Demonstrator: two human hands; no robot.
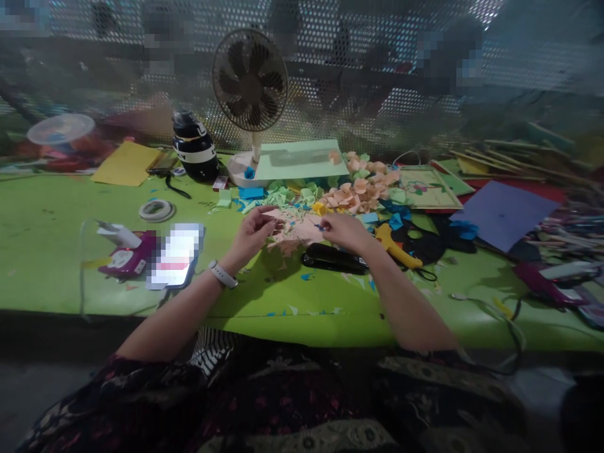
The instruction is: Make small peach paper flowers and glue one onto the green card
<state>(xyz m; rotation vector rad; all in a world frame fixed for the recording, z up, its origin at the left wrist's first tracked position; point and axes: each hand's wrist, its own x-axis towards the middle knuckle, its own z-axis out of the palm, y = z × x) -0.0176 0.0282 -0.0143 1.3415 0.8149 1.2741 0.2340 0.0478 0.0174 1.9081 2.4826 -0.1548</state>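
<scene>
My left hand (252, 231) is closed in a pinch on the left edge of a pale pink fringed paper piece (295, 231) lying on the green table (56, 251). My right hand (343, 230) is closed at the paper's right side, pinching it along with a small blue bit that I cannot make out. A white watch sits on my left wrist. A black stapler (333, 259) lies just in front of the right hand. Behind the paper is a heap of pink, green and yellow paper flowers (361, 182).
A small desk fan (250, 88) stands at the back with a light green sheet (302, 158) and a black helmet (194, 146) beside it. Left: tape roll (156, 210), phone (175, 257), yellow paper (126, 163). Right: purple sheet (503, 212), yellow-handled scissors (399, 248), sticks.
</scene>
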